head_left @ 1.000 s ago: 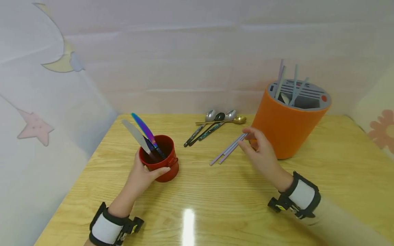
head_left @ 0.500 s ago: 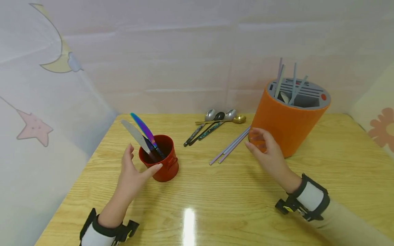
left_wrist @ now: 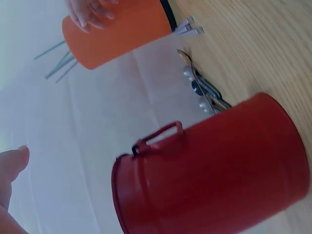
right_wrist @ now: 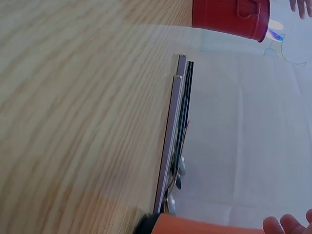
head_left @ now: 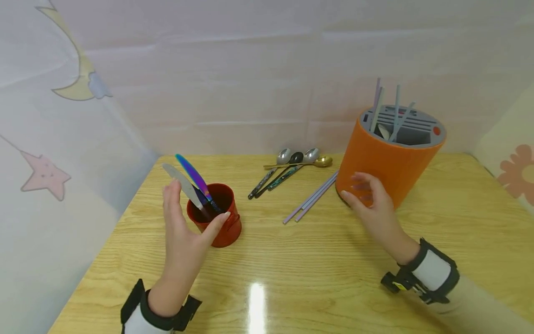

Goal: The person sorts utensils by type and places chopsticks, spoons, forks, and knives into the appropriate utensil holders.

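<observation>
My left hand (head_left: 183, 243) hovers at the near left side of a small red bucket (head_left: 228, 232), thumb and fingers spread apart. In the left wrist view the thumb (left_wrist: 12, 165) is clear of the bucket wall. Inside the bucket lean table knives, among them a silver knife (head_left: 181, 181) and a rainbow-coloured knife (head_left: 193, 175); their handles are partly hidden. My right hand (head_left: 377, 215) is in front of an orange utensil holder (head_left: 371, 155), fingers loosely bent and holding nothing. Whether it touches the holder I cannot tell. Beside the holder's base lie lavender chopsticks (head_left: 310, 198).
Several spoons (head_left: 292, 169) lie crossed near the back edge of the wooden table (head_left: 300, 269), a gold spoon (head_left: 321, 161) on top. Chopsticks (head_left: 396, 111) and a spoon stick up from the holder's grey slotted top. A pale cloth backdrop (head_left: 250, 83) hangs behind.
My left hand has let go of the red bucket and risen beside it with spread fingers. My right hand has moved away from the lavender chopsticks, rightward to the front of the orange holder.
</observation>
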Demonstrator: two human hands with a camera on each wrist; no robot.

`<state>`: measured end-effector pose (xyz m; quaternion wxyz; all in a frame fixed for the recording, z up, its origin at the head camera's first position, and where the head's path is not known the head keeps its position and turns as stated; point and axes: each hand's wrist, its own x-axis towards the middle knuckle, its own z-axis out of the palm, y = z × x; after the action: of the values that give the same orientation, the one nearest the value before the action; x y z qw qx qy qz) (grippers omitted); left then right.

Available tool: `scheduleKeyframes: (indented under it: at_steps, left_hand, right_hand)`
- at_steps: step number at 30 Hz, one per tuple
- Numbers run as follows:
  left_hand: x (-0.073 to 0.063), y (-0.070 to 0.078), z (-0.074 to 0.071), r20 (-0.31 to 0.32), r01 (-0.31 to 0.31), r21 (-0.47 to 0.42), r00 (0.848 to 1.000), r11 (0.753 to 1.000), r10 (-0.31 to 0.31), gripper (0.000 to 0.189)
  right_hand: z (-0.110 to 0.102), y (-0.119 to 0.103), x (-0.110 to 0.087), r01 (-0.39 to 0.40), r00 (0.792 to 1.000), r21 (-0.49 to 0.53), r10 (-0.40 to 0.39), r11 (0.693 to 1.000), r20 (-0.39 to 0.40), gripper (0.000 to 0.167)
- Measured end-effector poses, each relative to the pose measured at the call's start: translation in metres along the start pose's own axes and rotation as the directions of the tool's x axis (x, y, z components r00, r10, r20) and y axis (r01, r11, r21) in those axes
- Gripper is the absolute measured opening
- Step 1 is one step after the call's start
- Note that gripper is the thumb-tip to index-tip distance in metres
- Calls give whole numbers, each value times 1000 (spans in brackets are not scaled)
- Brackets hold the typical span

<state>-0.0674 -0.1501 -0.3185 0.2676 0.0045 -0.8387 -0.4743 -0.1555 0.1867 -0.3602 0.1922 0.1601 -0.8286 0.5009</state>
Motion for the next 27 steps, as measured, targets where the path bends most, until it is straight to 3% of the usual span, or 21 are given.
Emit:
scheduleKeyframes:
  at_steps: [3,5,8,12,17,21,24,27]
  left_hand:
    - [-1,2,9,-26,-109,-7,994,994,109,95]
    - [-1,2,14,-39,-192,-13,981,981,192,91]
    - [-1,3,24,-63,-325,-18,944,946,323,82]
    - [0,7,38,-76,-442,-9,895,897,440,82]
    - [-2,13,54,-60,-511,-37,859,859,509,76]
    - [-5,16,70,-38,-549,-72,836,833,548,67]
    - [-7,19,82,6,-554,-74,831,829,556,63]
    - [-7,22,94,66,-535,-73,839,841,540,63]
  right_hand:
    - [-8,2,-2,-5,999,21,6,1000,-37,44]
    - [-13,2,-4,-13,998,33,15,999,-58,44]
    - [-19,5,-6,-15,996,53,20,998,-92,44]
    - [-27,10,-9,0,984,46,8,999,-176,42]
    - [-37,18,-9,-13,952,22,19,1000,-307,42]
    - [-45,27,-6,-48,927,-24,35,999,-374,53]
    - [-49,35,-2,-82,921,-52,56,995,-386,67]
    - [-54,43,1,-139,935,-46,115,989,-336,88]
